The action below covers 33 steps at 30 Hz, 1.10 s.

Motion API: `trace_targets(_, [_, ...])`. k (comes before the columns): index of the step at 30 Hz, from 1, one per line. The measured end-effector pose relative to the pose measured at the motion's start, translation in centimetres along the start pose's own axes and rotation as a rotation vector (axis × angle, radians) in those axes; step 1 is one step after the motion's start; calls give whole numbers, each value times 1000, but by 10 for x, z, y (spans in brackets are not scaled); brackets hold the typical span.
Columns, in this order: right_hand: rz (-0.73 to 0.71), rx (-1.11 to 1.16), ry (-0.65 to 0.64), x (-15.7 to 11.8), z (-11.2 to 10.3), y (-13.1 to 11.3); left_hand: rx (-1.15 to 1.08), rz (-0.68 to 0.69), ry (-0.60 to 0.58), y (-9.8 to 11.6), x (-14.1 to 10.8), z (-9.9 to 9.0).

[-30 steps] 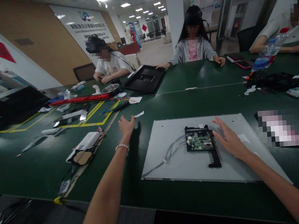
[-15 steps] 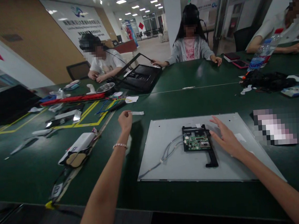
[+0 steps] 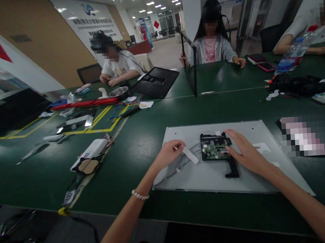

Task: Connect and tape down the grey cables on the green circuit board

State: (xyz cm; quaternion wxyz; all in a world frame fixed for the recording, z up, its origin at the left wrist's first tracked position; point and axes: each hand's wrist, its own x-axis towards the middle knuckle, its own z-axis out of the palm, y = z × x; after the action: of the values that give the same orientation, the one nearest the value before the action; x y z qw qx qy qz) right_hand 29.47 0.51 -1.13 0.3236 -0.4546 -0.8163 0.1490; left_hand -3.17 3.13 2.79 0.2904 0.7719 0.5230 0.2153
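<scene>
In the head view, my left hand (image 3: 168,153) pinches one end of a white strip of tape (image 3: 190,155), which hangs over the grey cables (image 3: 179,167). These run to a green circuit board (image 3: 215,152) set in a black bracket (image 3: 232,168). Under them lies a flat grey-white panel (image 3: 254,182). My right hand (image 3: 245,151) has its fingers stretched and apart at the bracket's right edge; its thumb seems to touch the board's corner, gripping nothing.
A white battery pack (image 3: 90,157) lies to the left. Across the green table (image 3: 162,112), a person holds up a black frame (image 3: 193,66) near a black monitor cover (image 3: 157,81). Water bottles (image 3: 288,59) and a pixelated object (image 3: 303,136) are on the right.
My left hand has brought the tape right, from beside the panel to above the cables. My right hand has shifted in to the board. The person opposite has raised the black frame upright.
</scene>
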Motion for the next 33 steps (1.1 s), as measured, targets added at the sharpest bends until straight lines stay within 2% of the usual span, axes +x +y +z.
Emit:
trace_targets(3, [-89, -28, -84, 2, -2, -14, 49, 3, -29, -1, -2, 8])
trace_targets(7, [-228, -74, -197, 4, -1, -39, 67, 25, -60, -1, -4, 7])
trace_targets(14, [-448, -156, -328, 7, 22, -75, 40, 8, -17, -4, -8, 11])
trace_targets(20, [-478, -194, -369, 10, 41, -81, -43, 0, 24, -11, -12, 18])
trace_targets(26, [-519, -215, -375, 11, 47, -84, -30, 10, 54, -8, -14, 20])
trace_targets(30, [-509, -196, -371, 13, 49, -87, 56, 66, 151, -5, -15, 24])
trace_targets(33, [-500, -186, -377, 13, 51, -89, 218, 112, 211, -2, -16, 27])
